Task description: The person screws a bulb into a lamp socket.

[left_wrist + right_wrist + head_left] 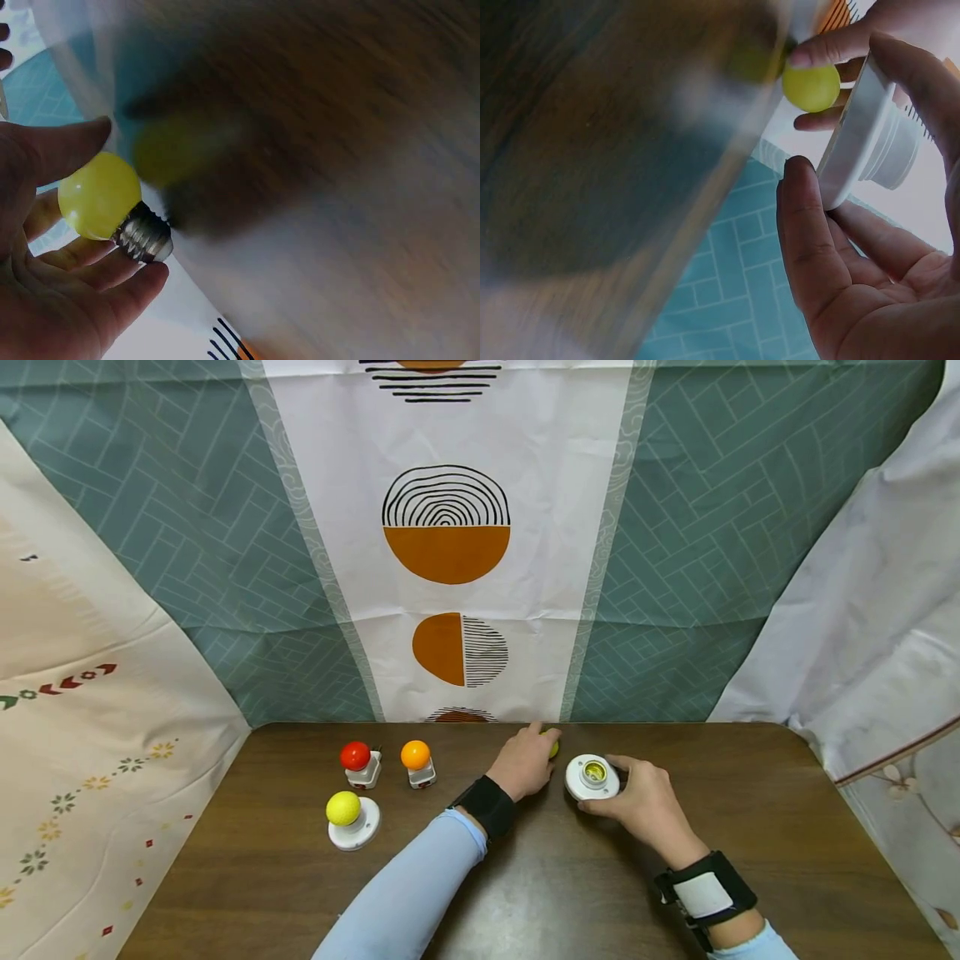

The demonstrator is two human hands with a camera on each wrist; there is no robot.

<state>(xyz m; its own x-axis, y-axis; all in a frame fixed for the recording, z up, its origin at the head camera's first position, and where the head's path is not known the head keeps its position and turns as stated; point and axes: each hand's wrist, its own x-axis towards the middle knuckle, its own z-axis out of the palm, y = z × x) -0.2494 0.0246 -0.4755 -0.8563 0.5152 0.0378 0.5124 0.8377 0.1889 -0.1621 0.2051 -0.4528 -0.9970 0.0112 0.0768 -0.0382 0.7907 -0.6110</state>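
Near the table's far edge, my left hand (522,762) has its thumb and fingers around a yellow-green light bulb (100,196). The metal screw base (144,234) points away from the palm in the left wrist view. In the head view the hand hides most of this bulb. Just to the right, my right hand (647,797) grips a round white lamp holder (579,783) by its rim, thumb on the near side and fingers on the far side. Its socket (595,772) faces up with no bulb in it. In the right wrist view the holder's disc (853,139) is seen edge-on.
On the table's left, a yellow bulb (343,808) sits in a round white holder (356,837). Behind it, a red bulb (355,755) and an orange bulb (415,754) are in small white square holders. A patterned curtain (330,552) hangs behind the wooden table (247,877).
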